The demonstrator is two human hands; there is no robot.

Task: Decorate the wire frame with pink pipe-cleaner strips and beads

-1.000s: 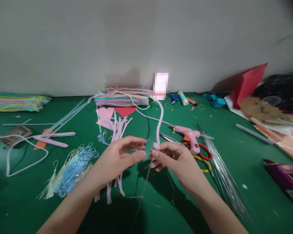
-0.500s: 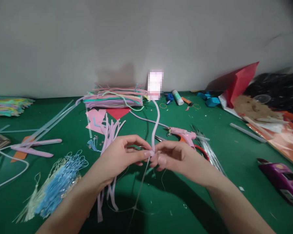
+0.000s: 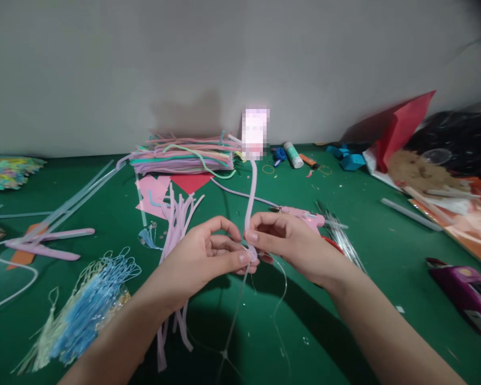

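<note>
A lilac pipe cleaner stands upright between my hands, its lower end wound on a thin pale stem that runs down toward the front. My left hand is closed, pinching that wound end between thumb and fingers. Just above, the thumb and fingers of my right hand grip the pipe cleaner's lower length. Loose thin threads hang below my hands. A pink glue gun lies behind my right hand, which partly hides it. Several loose lilac pipe cleaners lie beside my left hand.
A thick bundle of coloured pipe cleaners lies against the wall near a lit, blurred-out screen. Blue tassels and a pink flat-iron-like tool are at left. Wires and a purple device lie at right.
My right hand has shifted up from the wound end to the pipe cleaner just above it. My left hand keeps its pinch. The view has tilted slightly.
</note>
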